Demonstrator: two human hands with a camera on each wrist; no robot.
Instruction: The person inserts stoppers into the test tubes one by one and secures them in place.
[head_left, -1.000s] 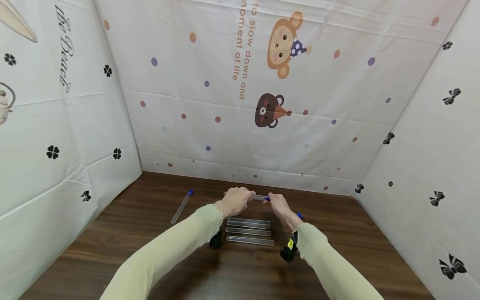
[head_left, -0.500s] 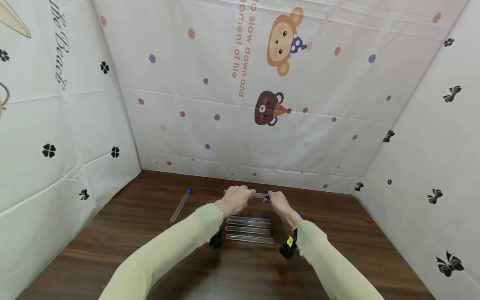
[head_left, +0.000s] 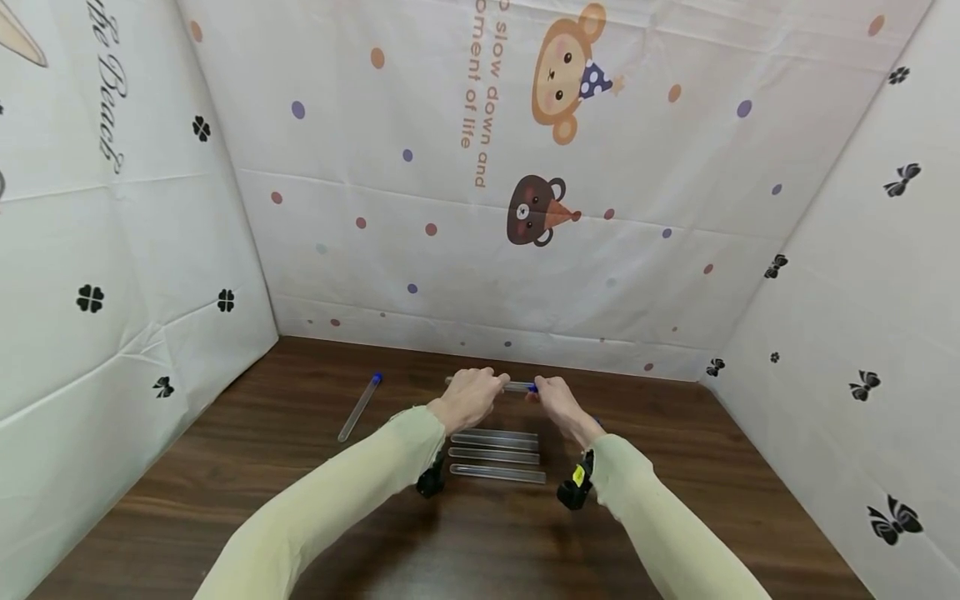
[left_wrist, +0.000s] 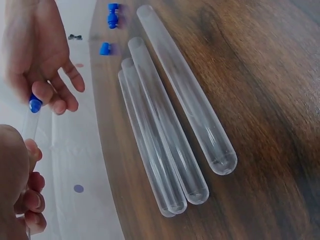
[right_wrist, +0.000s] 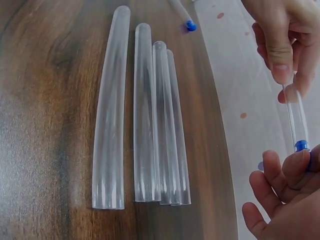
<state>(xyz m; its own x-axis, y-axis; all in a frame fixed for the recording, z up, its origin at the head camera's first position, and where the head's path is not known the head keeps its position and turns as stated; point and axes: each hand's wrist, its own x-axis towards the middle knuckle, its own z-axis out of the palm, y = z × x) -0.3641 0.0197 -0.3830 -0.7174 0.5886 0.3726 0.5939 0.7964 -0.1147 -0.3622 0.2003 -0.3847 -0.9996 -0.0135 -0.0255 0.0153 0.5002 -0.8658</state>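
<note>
In the head view, my left hand (head_left: pixel 471 397) grips a clear test tube (head_left: pixel 517 387) lengthwise, above the far part of the table. At the tube's right end, my right hand (head_left: pixel 558 403) pinches a blue stopper (right_wrist: pixel 301 145) between thumb and fingers. The stopper sits at the tube's mouth; how deep it goes is hard to tell. Below the hands, several uncapped test tubes (left_wrist: pixel 192 95) lie side by side on the wooden table, one a little apart from the others. Their rounded ends point left in the head view.
A test tube with a blue stopper (head_left: pixel 358 408) lies slanted at the left of the table (head_left: pixel 225 483). Loose blue stoppers (left_wrist: pixel 113 16) lie beyond the open tube ends, near the right hand. Printed white sheets (head_left: pixel 360 258) wall the table at the back and both sides.
The head view has tilted slightly, so the whole scene sits a little higher. Both hands keep the same hold on the tube and stopper, with hardly any visible movement.
</note>
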